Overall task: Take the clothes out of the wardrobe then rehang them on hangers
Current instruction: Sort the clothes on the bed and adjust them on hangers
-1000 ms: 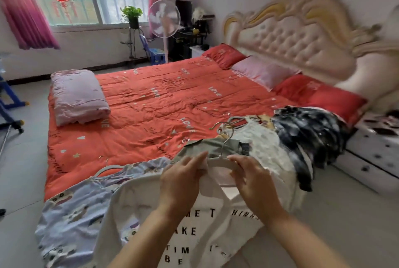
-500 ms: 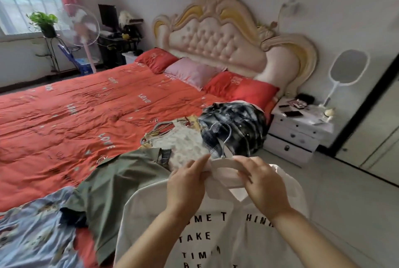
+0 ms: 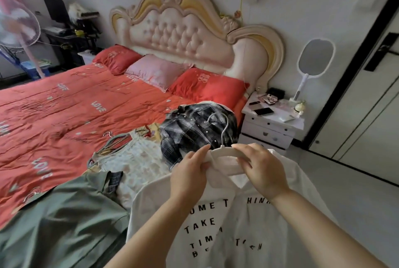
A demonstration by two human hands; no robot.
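The big red bed has loose clothes on its near edge, like a green top and a checked shirt. The white shirt is held up in front of the bed. The left grip pinches its collar and the right grip curls over the white hanger inside it. I think the shirt is being set straight; next the shoulders must sit even

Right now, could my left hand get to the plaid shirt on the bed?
Probably not yet: the plaid shirt lies just past the left hand with nothing between, but that hand grips the white shirt on its hanger.
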